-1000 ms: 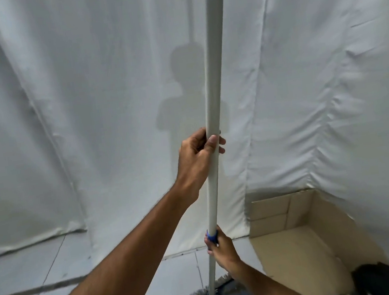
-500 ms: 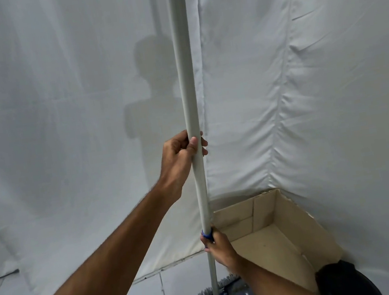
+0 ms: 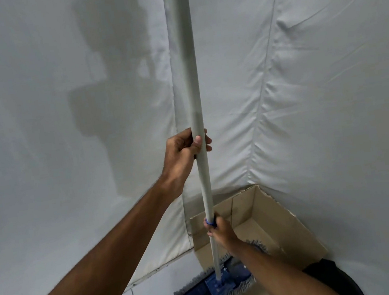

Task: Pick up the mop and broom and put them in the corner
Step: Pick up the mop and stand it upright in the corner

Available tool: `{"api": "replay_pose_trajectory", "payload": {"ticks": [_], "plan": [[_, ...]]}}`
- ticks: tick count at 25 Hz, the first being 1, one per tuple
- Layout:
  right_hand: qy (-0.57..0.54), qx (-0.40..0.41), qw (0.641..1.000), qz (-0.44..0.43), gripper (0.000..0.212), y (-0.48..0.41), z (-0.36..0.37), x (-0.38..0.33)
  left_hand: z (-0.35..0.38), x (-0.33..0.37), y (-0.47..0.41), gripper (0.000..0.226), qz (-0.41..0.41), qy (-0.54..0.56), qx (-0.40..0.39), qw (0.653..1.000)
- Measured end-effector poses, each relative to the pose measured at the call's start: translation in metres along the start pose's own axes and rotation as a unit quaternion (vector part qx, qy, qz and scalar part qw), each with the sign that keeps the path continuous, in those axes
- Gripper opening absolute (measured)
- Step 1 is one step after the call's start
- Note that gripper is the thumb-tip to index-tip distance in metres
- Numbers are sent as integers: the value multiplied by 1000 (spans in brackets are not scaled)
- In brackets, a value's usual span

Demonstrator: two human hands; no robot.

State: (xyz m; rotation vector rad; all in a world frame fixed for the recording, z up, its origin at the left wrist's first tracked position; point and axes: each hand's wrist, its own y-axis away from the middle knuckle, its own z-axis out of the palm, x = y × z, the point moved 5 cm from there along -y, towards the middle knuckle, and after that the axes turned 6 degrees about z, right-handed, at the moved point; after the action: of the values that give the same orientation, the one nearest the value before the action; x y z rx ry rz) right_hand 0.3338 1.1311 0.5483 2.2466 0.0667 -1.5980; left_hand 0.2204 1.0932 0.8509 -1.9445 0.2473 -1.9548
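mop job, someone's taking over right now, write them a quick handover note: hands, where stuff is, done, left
Left hand: closed around the mop handle, partway up.
Right hand: closed around the same handle lower down, at the blue collar.
Mop: held about upright, close to the corner of the white fabric walls. Its blue head is low, at the front edge of the open cardboard box that sits in the corner; whether it touches the floor is unclear.
Done: mop picked up and brought to the corner.
Left: set it down and let go, then fetch the broom, which is not in view.
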Motion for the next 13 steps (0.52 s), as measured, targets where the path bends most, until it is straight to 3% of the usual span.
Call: {"api": "replay_pose_trajectory", "payload": {"ticks": [13], "plan": [[45, 56, 994, 77, 18, -174, -57, 3, 28, -134, -146, 26, -72, -4, -52, 996]]}}
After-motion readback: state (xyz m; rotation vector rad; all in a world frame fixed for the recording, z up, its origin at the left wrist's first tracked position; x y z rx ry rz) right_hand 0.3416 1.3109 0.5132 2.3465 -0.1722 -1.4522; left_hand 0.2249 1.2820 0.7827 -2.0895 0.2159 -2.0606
